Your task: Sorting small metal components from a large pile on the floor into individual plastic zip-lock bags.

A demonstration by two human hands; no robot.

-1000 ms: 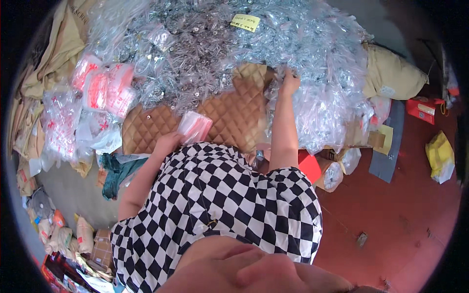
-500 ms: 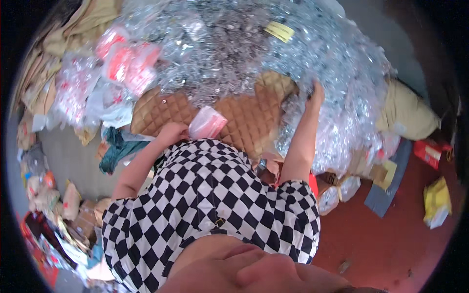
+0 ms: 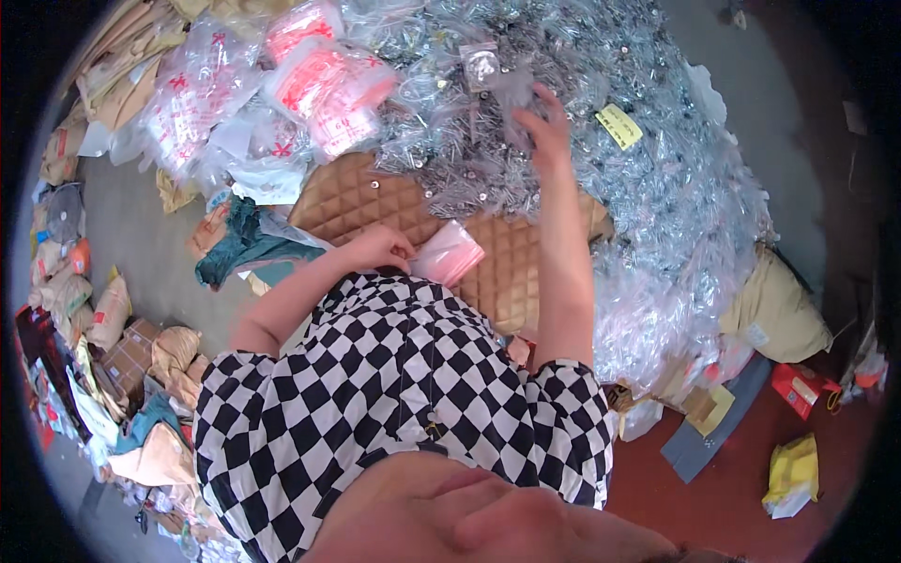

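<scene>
Two hands are in view. The left hand (image 3: 385, 248) is at near centre, fingers curled, at the left edge of one pink-and-white bag stack (image 3: 450, 253); whether it grips the edge cannot be determined. The stack lies on the near part of one brown quilted pad (image 3: 361, 195). Bags within the stack cannot be counted individually.

The right hand (image 3: 546, 129) is extended toward the far side, over the pile of clear packets (image 3: 648, 197). Thumb and forefinger stand apart, next to one greyish clear bag (image 3: 511, 94). The bag is blurred; whether the fingers pinch it cannot be determined. The pile holds too many packets to count.

Further items, by location:
- Far, left of the greyish bag: one small clear packet (image 3: 481, 66) with pale contents.
- Far, right of the right hand: one yellow label (image 3: 618, 127).
- Far left: at least three pink packets (image 3: 324, 83), overlapping.
- Right: one beige sack (image 3: 779, 310).
- Near right, on the floor: one red box (image 3: 798, 389) and one yellow bag (image 3: 790, 474).
</scene>
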